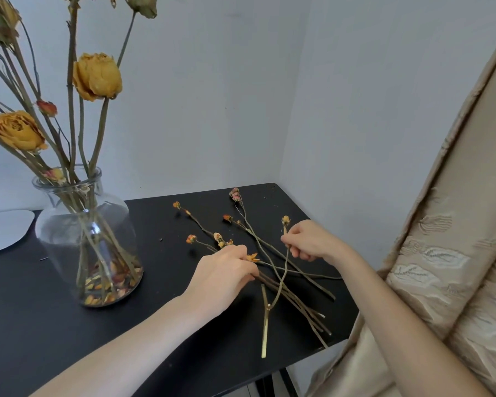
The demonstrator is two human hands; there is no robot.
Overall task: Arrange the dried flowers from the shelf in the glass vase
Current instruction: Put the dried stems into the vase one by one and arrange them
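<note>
Forearms [143,339] reach in from the bottom edge over a black table [40,325].

Head view, centre: loose stems [294,305] lie crossed in a fan, buds toward the wall, cut ends toward the near edge. Left hand [226,270] is palm down on the bundle, fingers bent over several stems and clamped on them. Right hand [312,242] pinches a forked stem [265,336] just below its bud, thumb against curled fingers; its lower end lies across the others.

Left of frame: vase [55,224] upright, well apart from the pile, already holding tall yellow roses [98,75], with petals [106,290] on its floor. Curtain [441,253] hangs at right.

Step judged: freeing one stem from the pile. Lift the fork clear before pulling, since it looks likely to snag; keep the left hand pinning the rest. Brittle buds, so hold the stalk and feed the cut end down between the standing stems.
</note>
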